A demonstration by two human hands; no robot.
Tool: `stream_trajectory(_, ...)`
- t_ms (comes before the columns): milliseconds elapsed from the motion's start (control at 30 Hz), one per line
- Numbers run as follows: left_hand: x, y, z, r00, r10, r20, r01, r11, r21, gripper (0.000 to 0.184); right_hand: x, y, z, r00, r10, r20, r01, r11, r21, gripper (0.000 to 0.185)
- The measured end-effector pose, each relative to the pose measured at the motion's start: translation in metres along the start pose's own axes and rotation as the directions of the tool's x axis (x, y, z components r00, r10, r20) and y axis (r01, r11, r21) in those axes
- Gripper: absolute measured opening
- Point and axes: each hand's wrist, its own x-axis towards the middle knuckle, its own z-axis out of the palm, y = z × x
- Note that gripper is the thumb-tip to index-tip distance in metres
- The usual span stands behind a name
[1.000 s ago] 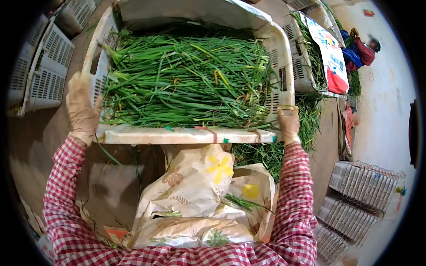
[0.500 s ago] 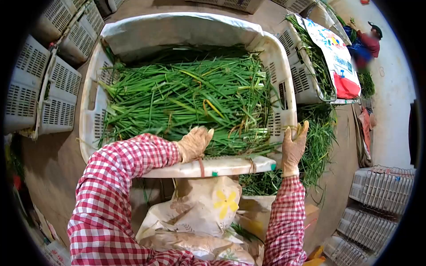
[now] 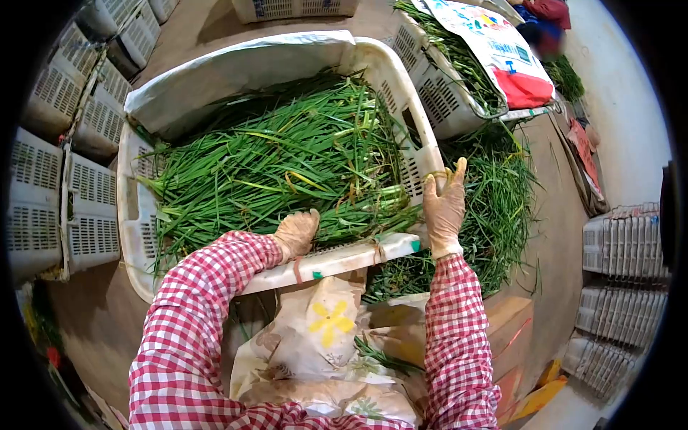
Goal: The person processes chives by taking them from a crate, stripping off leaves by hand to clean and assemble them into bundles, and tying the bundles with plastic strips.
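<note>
A white plastic crate (image 3: 419, 115) stands in front of me, packed with long, flat, chive-like greens (image 3: 265, 158). White cloth lining (image 3: 236, 79) rises along its far side. My left hand (image 3: 295, 233), in a tan glove, reaches over the near rim and rests against the greens. Its fingers are curled, and their tips are hidden, so whether they hold greens or the crate wall I cannot tell. At the crate's near right corner is my gloved right hand (image 3: 445, 208), touching the rim, thumb and fingers apart and pointing up.
Loose greens (image 3: 494, 208) lie in a heap right of the crate. Behind them stands another filled crate (image 3: 441, 97) under a printed sack (image 3: 494, 54). More crates (image 3: 93, 183) line the left; stacked ones (image 3: 620, 247) stand at right. A co-worker (image 3: 548, 21) is at upper right.
The crate now sits askew in view, its right end turned away from me. Both hands have moved left with it. Neighbouring crates have also shifted in view, and the co-worker is partly cut off.
</note>
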Motion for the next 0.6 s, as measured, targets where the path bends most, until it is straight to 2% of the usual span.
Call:
stream_trajectory(33, -0.002, 0.001, -0.01, 0.98, -0.033, 0.198, 0.072, 0.979, -0.193, 0.062, -0.001, -0.007, -0.004, 1.0, 0.02, 0.017, -0.02, 1.0, 0.005, 0.075)
stream_trajectory(67, -0.009, 0.001, -0.02, 0.98, -0.071, 0.185, 0.121, 0.954, -0.275, 0.049, -0.001, -0.011, -0.006, 0.999, 0.04, 0.037, -0.041, 0.999, 0.007, 0.075)
stream_trajectory(100, -0.014, -0.002, -0.037, 0.959, -0.028, 0.28, 0.152, 0.889, -0.432, 0.044, -0.001, -0.002, -0.003, 0.999, -0.041, -0.012, 0.04, 0.999, -0.033, 0.075)
stream_trajectory(133, -0.017, -0.009, -0.049, 0.931, 0.027, 0.363, 0.199, 0.798, -0.57, 0.039, -0.002, -0.002, -0.003, 0.999, -0.035, -0.01, 0.035, 0.999, -0.032, 0.075)
stream_trajectory(167, -0.019, -0.018, -0.049, 0.923, 0.151, 0.353, 0.166, 0.672, -0.721, 0.039, -0.002, -0.003, -0.004, 1.0, 0.001, 0.025, -0.001, 1.0, 0.006, 0.075)
stream_trajectory(200, -0.015, -0.032, -0.053, 0.832, 0.203, 0.516, 0.24, 0.707, -0.665, 0.043, -0.002, -0.003, -0.005, 0.998, 0.036, 0.059, -0.039, 0.998, 0.04, 0.075)
stream_trajectory(267, -0.017, -0.035, -0.053, 0.777, 0.219, 0.591, 0.475, 0.412, -0.777, 0.042, 0.0, -0.003, -0.005, 0.996, 0.063, 0.07, -0.066, 0.997, 0.03, 0.075)
stream_trajectory(300, -0.014, -0.026, -0.065, 0.761, 0.218, 0.612, 0.456, 0.49, -0.743, 0.043, 0.001, -0.004, -0.005, 0.992, 0.094, 0.087, -0.096, 0.995, 0.018, 0.075)
stream_trajectory(333, -0.015, -0.017, -0.079, 0.794, 0.161, 0.586, 0.41, 0.57, -0.712, 0.045, 0.002, -0.006, -0.005, 0.992, 0.099, 0.081, -0.101, 0.995, 0.02, 0.075)
stream_trajectory(367, -0.004, -0.031, -0.037, 0.815, 0.243, 0.526, 0.362, 0.493, -0.791, 0.046, 0.001, -0.008, -0.006, 0.995, 0.072, 0.065, -0.072, 0.997, -0.004, 0.075)
stream_trajectory(433, 0.006, -0.031, -0.031, 0.794, 0.371, 0.481, 0.313, 0.429, -0.847, 0.051, 0.0, -0.004, -0.004, 1.0, -0.001, 0.008, 0.001, 0.999, -0.043, 0.073)
stream_trajectory(467, 0.012, -0.025, -0.035, 0.811, 0.254, 0.528, 0.338, 0.533, -0.776, 0.053, -0.002, -0.002, -0.004, 1.0, 0.005, 0.004, -0.005, 0.999, -0.041, 0.073)
stream_trajectory(533, 0.012, -0.02, -0.047, 0.798, 0.381, 0.467, 0.242, 0.508, -0.827, 0.052, 0.0, -0.001, -0.005, 0.996, 0.078, 0.032, -0.079, 0.996, 0.048, 0.072)
stream_trajectory(600, -0.003, -0.041, -0.044, 0.801, 0.298, 0.519, 0.479, 0.202, -0.854, 0.056, -0.001, 0.002, -0.004, 0.999, 0.034, -0.012, -0.034, 0.999, 0.03, 0.072)
